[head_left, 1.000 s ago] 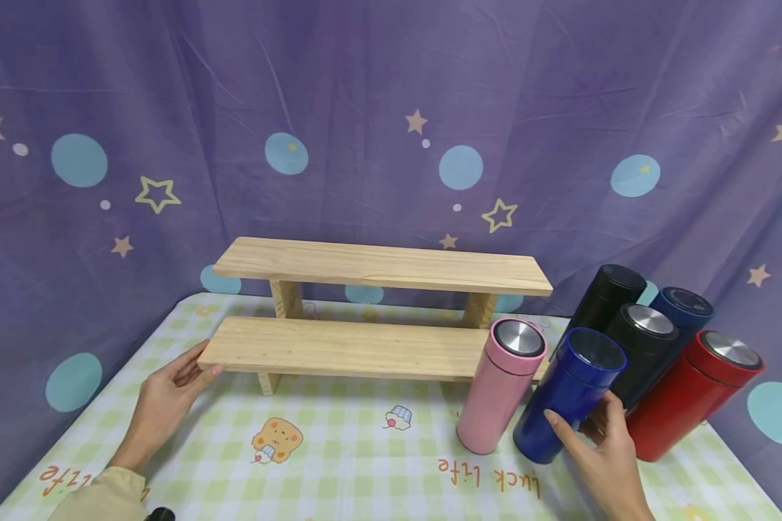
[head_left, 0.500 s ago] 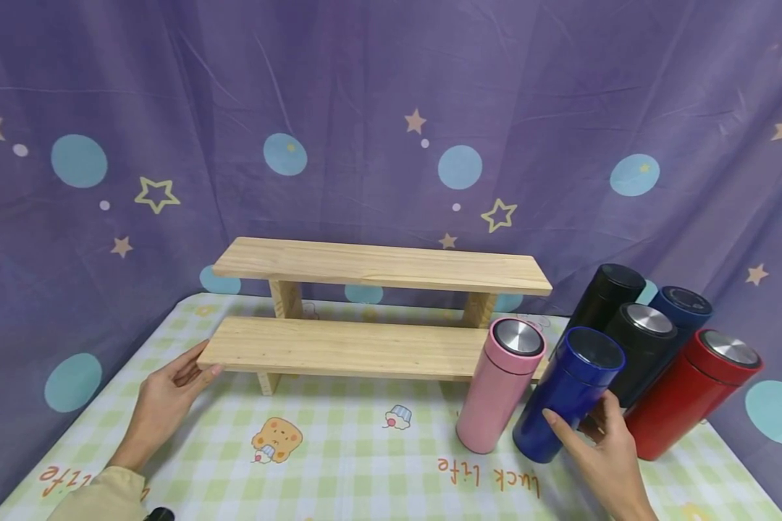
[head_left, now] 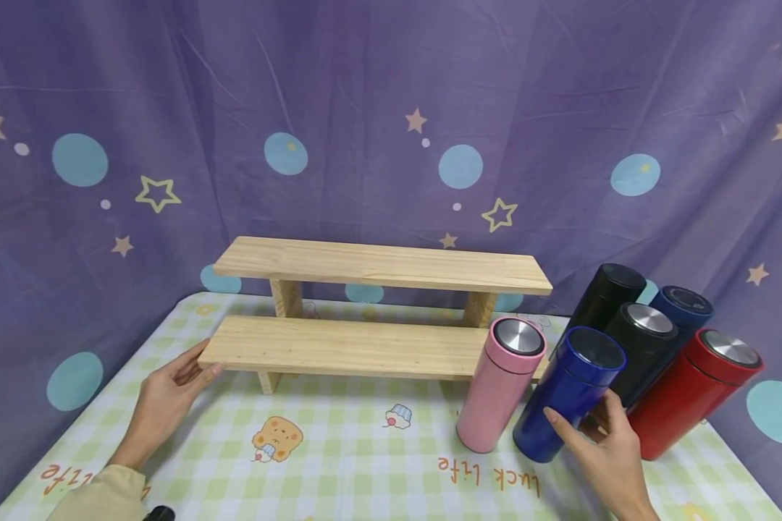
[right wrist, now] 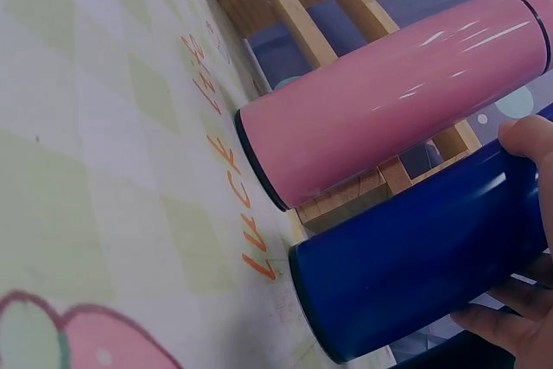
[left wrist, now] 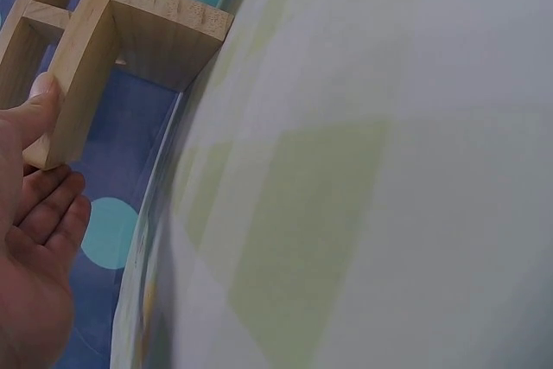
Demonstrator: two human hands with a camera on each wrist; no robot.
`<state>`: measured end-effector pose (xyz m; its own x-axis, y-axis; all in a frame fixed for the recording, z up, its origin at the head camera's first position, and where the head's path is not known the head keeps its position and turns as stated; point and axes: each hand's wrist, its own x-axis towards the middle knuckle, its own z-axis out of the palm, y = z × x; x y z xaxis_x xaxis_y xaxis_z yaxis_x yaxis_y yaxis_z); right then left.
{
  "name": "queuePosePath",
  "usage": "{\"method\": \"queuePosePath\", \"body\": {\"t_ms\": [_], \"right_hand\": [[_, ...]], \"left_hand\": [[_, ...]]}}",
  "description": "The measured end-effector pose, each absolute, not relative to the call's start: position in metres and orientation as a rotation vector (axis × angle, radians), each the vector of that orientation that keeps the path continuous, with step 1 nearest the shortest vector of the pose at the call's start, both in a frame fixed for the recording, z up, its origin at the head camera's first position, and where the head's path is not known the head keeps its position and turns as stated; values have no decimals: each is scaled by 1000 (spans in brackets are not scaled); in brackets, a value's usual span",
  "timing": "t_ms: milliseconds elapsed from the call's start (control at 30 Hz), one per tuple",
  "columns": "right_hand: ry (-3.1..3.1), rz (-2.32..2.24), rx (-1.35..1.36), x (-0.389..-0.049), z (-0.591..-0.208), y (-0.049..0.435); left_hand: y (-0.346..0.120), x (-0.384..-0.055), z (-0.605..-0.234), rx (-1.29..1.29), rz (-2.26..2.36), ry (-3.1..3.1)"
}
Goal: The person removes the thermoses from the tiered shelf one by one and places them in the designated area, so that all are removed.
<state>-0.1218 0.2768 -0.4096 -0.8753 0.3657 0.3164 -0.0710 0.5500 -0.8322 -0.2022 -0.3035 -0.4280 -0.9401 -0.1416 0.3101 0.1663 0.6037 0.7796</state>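
A two-tier wooden shelf [head_left: 339, 347] stands mid-table in the head view. My left hand [head_left: 169, 401] holds the left end of its lower board, thumb on the front edge and fingers under the corner, as the left wrist view [left wrist: 43, 222] also shows. At the right, my right hand [head_left: 602, 449] grips a blue thermos [head_left: 560, 401] low on its body, thumb on the near side and fingers round the far side. The blue thermos stands upright on the cloth. Just left of it is a pink thermos [head_left: 495, 398] with a silver lid, overlapping the shelf's right end in view.
Behind and right of the blue thermos stand a black thermos [head_left: 609, 289], a black one with a silver lid [head_left: 638, 347], a dark blue one [head_left: 687, 307] and a red one [head_left: 691, 398]. A checked tablecloth [head_left: 345, 449] covers the table; a purple curtain [head_left: 365, 87] hangs behind.
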Motion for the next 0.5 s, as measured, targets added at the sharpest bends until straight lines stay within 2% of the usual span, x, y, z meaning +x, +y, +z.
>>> {"method": "queuePosePath", "body": {"t_ms": [500], "right_hand": [[-2275,1292,-258,-120,-412,279]], "left_hand": [[-302,-201,-427,-30,-1249,-2491]]}}
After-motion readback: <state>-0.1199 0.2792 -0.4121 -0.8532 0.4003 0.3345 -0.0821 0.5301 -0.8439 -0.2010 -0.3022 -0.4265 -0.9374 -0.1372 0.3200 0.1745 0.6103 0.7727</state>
